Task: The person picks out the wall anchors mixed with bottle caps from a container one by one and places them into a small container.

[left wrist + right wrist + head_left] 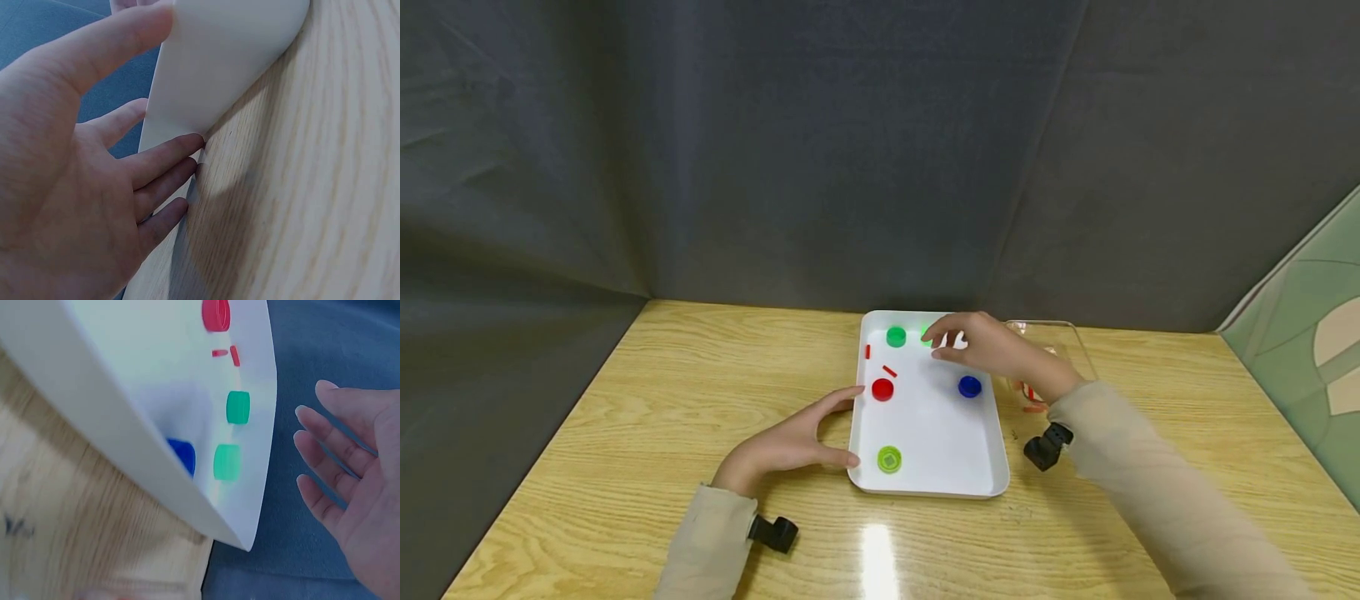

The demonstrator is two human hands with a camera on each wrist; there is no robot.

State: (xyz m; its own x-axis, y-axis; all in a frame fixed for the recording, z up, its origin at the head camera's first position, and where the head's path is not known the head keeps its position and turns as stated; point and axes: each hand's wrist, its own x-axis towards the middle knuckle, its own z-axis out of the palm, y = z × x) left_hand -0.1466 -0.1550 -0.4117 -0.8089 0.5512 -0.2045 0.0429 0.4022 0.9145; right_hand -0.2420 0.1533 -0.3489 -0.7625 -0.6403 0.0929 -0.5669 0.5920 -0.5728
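Note:
A white tray (932, 442) holds several round caps: green (896, 337), bright green (926, 337), red (882, 389), blue (970, 386) and yellow-green (889, 459). Two small red sticks lie in its left part, one a slanted stick (890, 372) by the red cap. My left hand (790, 437) rests at the tray's left side, thumb and fingers spread; in the left wrist view its fingertips touch the outer wall. Above the tray's far right part, my right hand (981, 342) hovers with loosely bent fingers and nothing between them, partly overlapping the bright green cap.
Just right of the tray stands a clear plastic box (1078, 350), partly behind the right forearm, with red pieces around its near end. A dark cloth (850, 167) hangs behind the wooden table (700, 367). A green patterned panel (1307, 333) borders the right side.

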